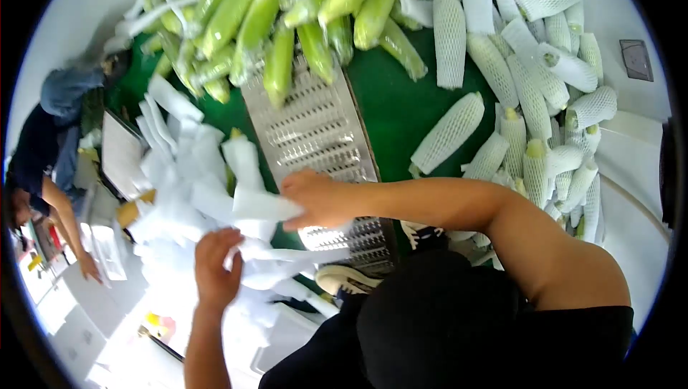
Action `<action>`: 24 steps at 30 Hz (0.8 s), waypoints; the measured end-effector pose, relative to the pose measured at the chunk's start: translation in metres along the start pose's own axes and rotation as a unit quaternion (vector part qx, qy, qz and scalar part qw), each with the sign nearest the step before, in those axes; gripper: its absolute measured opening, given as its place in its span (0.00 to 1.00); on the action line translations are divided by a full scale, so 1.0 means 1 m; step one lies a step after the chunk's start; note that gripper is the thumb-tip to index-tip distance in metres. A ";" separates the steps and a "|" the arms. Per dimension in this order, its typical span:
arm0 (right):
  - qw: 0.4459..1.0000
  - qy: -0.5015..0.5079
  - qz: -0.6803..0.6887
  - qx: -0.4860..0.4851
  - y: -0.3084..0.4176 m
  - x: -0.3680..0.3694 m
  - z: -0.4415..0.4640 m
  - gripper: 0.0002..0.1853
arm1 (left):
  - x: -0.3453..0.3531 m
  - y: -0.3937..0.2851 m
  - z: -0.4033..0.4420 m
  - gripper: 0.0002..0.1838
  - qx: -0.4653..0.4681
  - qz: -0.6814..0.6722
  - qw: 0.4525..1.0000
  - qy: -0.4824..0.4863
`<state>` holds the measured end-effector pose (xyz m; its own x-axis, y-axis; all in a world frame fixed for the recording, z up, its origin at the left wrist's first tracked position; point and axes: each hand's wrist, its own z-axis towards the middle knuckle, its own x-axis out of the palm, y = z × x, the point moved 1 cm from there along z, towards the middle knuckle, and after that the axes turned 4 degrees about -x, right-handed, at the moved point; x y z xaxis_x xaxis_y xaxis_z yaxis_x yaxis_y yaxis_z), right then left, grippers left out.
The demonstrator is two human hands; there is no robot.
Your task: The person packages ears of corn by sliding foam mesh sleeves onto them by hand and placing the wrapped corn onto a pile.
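Note:
My right hand (pixel 315 200) reaches in from the right, fingers closed on the end of a white foam sleeve (pixel 266 207). Lower and to the left, my left hand (pixel 217 267) is raised with thumb and fingers apart, beside a heap of loose white foam sleeves (pixel 188 181). Just above the held sleeve, another sleeve (pixel 244 161) has a greenish-yellow tip poking out. Long light-green vegetables (pixel 236 10) in clear wrap lie piled at the top; their exact kind is unclear. On the right are several vegetables in white foam netting (pixel 530 95).
A slotted metal plate (pixel 308 120) lies across the green surface (pixel 387 113). One netted vegetable (pixel 450 133) lies apart from the right pile. A shoe (pixel 347 278) shows below the plate. At far left another person (pixel 61 138) bends with one arm out.

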<state>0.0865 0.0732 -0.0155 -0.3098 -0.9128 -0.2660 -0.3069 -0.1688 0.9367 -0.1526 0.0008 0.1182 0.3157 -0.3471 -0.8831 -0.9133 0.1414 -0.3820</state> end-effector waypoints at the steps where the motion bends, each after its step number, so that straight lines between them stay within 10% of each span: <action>1: 0.993 -0.087 0.074 -0.009 0.001 -0.017 0.001 0.40 | -0.019 -0.025 0.003 0.18 0.000 0.022 1.000 -0.011; 3: 0.960 -0.121 0.252 -0.021 0.021 -0.057 -0.007 0.48 | -0.042 -0.038 0.013 0.19 -0.027 0.013 0.997 -0.071; 8: 0.929 -0.111 0.334 -0.112 0.085 -0.100 0.007 0.31 | -0.075 -0.069 0.089 0.35 -0.100 -0.314 0.929 -0.170; 11: 0.881 -0.128 0.454 -0.048 0.096 -0.124 0.018 0.26 | -0.051 -0.042 0.124 0.27 -0.159 -0.438 0.862 -0.200; 15: 0.878 -0.017 0.475 0.058 0.086 -0.145 0.001 0.29 | -0.010 -0.033 0.156 0.06 0.070 -0.554 0.775 -0.295; 20: 0.961 -0.201 0.176 -0.077 0.068 -0.161 -0.004 0.42 | 0.024 -0.038 0.187 0.07 -0.002 -0.624 0.739 -0.254; 24: 0.946 -0.289 0.101 -0.105 0.043 -0.150 0.024 0.33 | 0.058 -0.011 0.197 0.06 0.003 -0.707 0.676 -0.205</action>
<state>0.0984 0.2114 0.0589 -0.8022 -0.5886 -0.1002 -0.0218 -0.1389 0.9901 -0.0736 0.1615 0.0172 0.9186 0.1462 0.3670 0.3785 -0.0591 -0.9237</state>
